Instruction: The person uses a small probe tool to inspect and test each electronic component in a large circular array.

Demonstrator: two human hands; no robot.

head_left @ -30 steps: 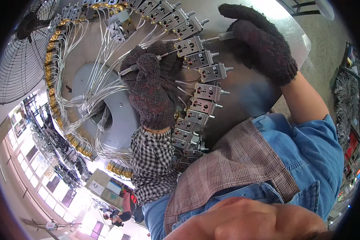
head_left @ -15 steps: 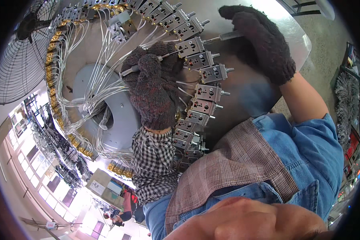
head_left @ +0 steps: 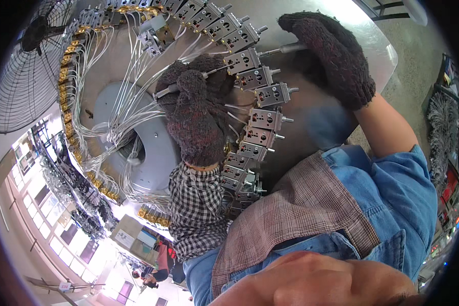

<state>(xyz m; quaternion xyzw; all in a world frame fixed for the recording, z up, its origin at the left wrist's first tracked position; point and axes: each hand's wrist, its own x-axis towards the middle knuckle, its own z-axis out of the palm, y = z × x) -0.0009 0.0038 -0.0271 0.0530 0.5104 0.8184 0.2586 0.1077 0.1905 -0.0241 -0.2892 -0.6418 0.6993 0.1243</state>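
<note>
Shiny grey metal tabletop [head_left: 375, 43], corner rounded. On it lie smooth blue-grey holed plate [head_left: 155, 160], curved row of silver box-shaped metal units [head_left: 264, 119], thin white wires [head_left: 112, 133].

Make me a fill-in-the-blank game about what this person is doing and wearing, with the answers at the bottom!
1. The left hand and the right hand both wear dark knitted ____.
2. Of the two hands, the bundled pale wires lie closer to the ____ one.
3. The shirt's right sleeve is coloured ____.
4. The round wire cage at the picture's left belongs to an electric ____.

Missing words: gloves; left; blue; fan.
</note>
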